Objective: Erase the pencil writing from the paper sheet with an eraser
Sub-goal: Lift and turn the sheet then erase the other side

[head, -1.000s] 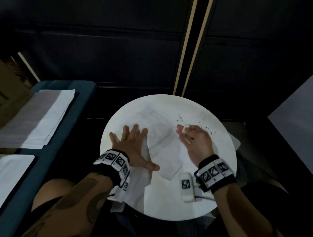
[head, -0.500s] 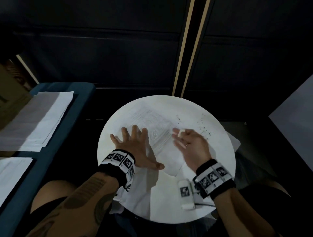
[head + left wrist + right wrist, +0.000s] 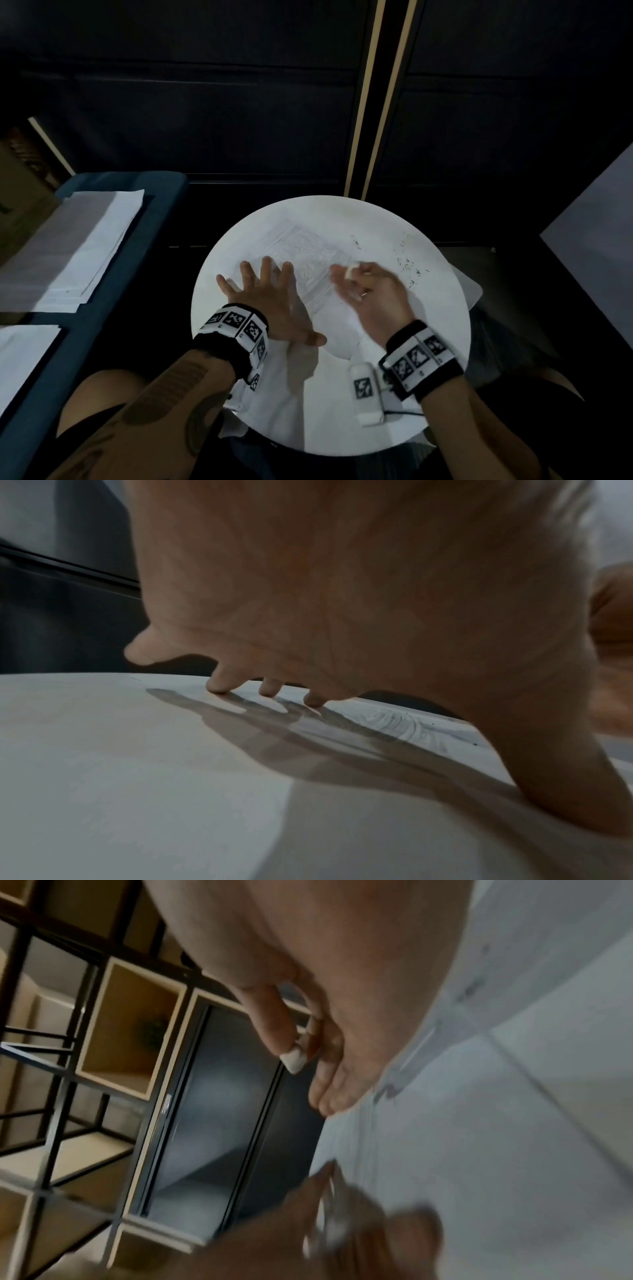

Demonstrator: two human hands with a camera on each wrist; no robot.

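A white paper sheet (image 3: 310,270) with grey pencil scribbles lies on the round white table (image 3: 442,329). My left hand (image 3: 270,294) lies flat on the sheet's left part with its fingers spread, and in the left wrist view its fingertips (image 3: 219,685) press on the paper (image 3: 397,723). My right hand (image 3: 366,291) pinches a small white eraser (image 3: 351,271) over the sheet's right side and looks motion-blurred. The right wrist view shows the eraser (image 3: 294,1059) between thumb and fingers, above the paper (image 3: 496,1137).
Dark eraser crumbs (image 3: 409,269) are scattered on the table right of the sheet. A white marker-tagged device (image 3: 364,390) with a cable lies near the table's front edge. Stacks of paper (image 3: 72,246) rest on a blue bench (image 3: 113,294) at left. Dark panels stand behind.
My right hand has slid leftward across the sheet with the eraser. The left hand has stayed flat on the paper.
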